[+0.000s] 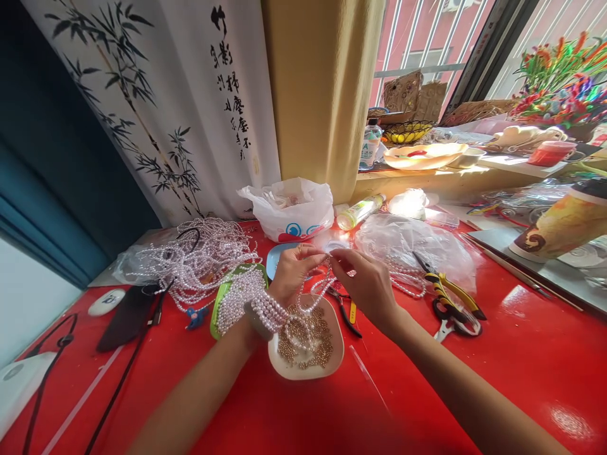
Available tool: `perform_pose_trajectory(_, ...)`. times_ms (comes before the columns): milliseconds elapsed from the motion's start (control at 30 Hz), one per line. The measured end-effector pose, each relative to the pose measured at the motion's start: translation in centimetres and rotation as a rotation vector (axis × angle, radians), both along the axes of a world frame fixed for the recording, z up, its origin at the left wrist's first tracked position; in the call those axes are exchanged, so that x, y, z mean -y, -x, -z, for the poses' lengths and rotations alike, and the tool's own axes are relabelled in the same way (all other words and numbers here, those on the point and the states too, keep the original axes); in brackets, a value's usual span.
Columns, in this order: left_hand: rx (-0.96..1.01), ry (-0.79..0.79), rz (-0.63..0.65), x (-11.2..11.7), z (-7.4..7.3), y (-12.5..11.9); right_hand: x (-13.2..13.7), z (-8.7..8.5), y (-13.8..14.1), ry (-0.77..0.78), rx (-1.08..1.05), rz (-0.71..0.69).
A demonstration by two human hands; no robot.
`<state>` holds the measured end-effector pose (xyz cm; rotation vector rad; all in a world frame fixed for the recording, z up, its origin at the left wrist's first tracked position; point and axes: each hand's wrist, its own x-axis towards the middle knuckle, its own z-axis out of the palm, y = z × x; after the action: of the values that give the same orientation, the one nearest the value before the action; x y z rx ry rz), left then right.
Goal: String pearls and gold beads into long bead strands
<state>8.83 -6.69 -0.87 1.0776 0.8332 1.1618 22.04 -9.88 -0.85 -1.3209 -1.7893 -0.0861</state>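
My left hand (291, 270) and my right hand (368, 285) meet above the middle of the table, fingertips pinched close together. A string of pale pink pearl beads (313, 304) hangs from between them; bright glare blurs its end at the fingertips. More strands of the beads (269, 311) are wound round my left wrist and hang over a cream dish (306, 373) of small gold beads (303, 335). To its left, partly behind my left forearm, a green tray (216, 316) holds loose pearl beads (241, 297). A blue dish (275, 258) shows behind my left hand.
A heap of pearl strands (203, 253) lies at back left, near a black phone (124, 322) and cables. Dark-handled pliers (348, 316) lie beside the dish, yellow-black pliers (450, 291) with scissors further right. Plastic bags (294, 212) stand behind; a patterned cup (559, 221) is far right.
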Motion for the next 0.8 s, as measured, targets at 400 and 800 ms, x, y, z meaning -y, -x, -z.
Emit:
perform_pose_trajectory(400,-0.282,-0.430,-0.172,0.3,0.3,-0.1,-0.1,-0.1,-0.2,0.111,-0.017,-0.099)
perform_pose_trajectory(800,-0.403,-0.505,-0.263,0.7,0.1,-0.4,-0.3,-0.1,0.2,0.033,0.092,0.055)
